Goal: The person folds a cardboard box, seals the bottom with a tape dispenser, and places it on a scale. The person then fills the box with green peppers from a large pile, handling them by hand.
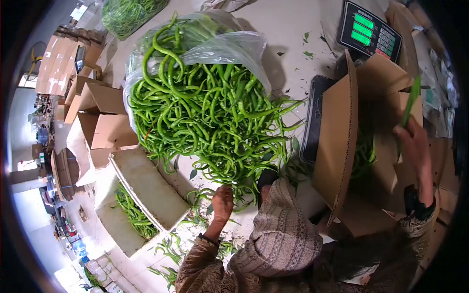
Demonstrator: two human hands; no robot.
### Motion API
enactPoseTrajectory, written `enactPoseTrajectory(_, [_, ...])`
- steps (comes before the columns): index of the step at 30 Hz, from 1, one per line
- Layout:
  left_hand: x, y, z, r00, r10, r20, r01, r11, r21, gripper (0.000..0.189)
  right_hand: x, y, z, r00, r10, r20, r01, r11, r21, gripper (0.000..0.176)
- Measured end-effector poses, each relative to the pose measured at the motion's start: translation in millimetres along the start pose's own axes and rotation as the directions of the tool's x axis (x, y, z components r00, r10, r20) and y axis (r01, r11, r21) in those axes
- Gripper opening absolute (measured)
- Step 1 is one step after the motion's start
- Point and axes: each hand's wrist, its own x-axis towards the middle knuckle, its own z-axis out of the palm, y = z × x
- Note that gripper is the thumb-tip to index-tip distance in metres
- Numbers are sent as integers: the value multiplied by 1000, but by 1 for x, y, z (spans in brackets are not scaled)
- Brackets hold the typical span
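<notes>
A big heap of long green chili peppers [210, 112] spills from a clear plastic bag [249, 46] onto the floor. At the heap's near edge, my left hand [223, 202] is closed with its fingers curled down; what they grip is hidden. My right hand [415, 146] holds one long green chili pepper [412, 102] upright, over the right side of an open cardboard box [337, 141]. Inside that box, more green chili peppers [364, 151] show in part, in shadow.
The box stands by a black scale platform [311, 122]; its lit display [369, 31] is behind. A white-lined carton [151, 190] with peppers sits at left, near open cardboard boxes [110, 132]. Another bag of peppers [129, 17] lies at the back. Leaves and loose peppers [168, 249] litter the floor.
</notes>
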Motion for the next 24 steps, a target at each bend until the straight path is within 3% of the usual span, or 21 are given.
enactPoseTrajectory(1, [2,9,8,997,-23,68,23,1000,-2,24,-12,-6,-1,1000,28,-8,-28,996,-82,45])
enactPoseTrajectory(3, [11,29,26,982,175,67,-177,983,40,30,-38,-33,-1,996,81,-24,-85,966,-244,47])
enactPoseTrajectory(4, [18,33,34,966,208,153,-223,970,93,38,-51,-46,1,997,44,-59,-55,979,-197,48])
enactPoseTrajectory(6, [35,39,54,942,288,173,-324,916,239,43,-79,-73,-4,986,111,121,-100,990,-96,46])
enactPoseTrajectory(7, [40,38,65,928,325,183,-368,876,312,46,-91,-76,-4,948,208,242,-159,965,-207,44])
enactPoseTrajectory(8, [44,31,80,930,321,181,-367,849,381,49,-104,-103,-3,895,253,367,-286,957,38,39])
enactPoseTrajectory(9, [47,18,96,932,315,178,-362,816,452,51,-126,-92,3,932,-50,360,29,998,64,37])
enactPoseTrajectory(10, [48,9,102,936,305,176,-351,777,523,54,-130,-105,4,858,-188,477,191,981,45,34])
enactPoseTrajectory(13, [47,9,94,939,316,136,-342,821,457,57,-163,-96,22,737,-309,601,140,940,311,29])
enactPoseTrajectory(14, [42,14,86,948,305,91,-313,837,448,52,-163,-111,29,705,-304,640,77,931,357,31])
enactPoseTrajectory(15, [40,29,70,950,308,-47,-282,915,288,49,-163,-119,32,670,-301,678,10,918,397,33])
enactPoseTrajectory(18, [5,-16,47,974,-47,-223,36,998,-54,46,-175,-111,50,760,-171,627,-37,952,304,25])
enactPoseTrajectory(19, [-6,-27,36,946,-251,-205,237,967,-88,48,-174,-110,54,729,-169,664,-64,948,311,26])
enactPoseTrajectory(21, [-20,-47,26,952,-224,-210,264,946,186,64,-171,-109,60,662,-162,731,-118,942,315,27])
enactPoseTrajectory(23, [-27,-46,36,972,-230,-47,232,910,343,100,-177,-106,77,695,-208,688,-56,939,340,28])
enactPoseTrajectory(24, [-27,-35,42,973,-232,-8,216,892,398,104,-182,-105,86,709,-228,667,-26,937,349,29])
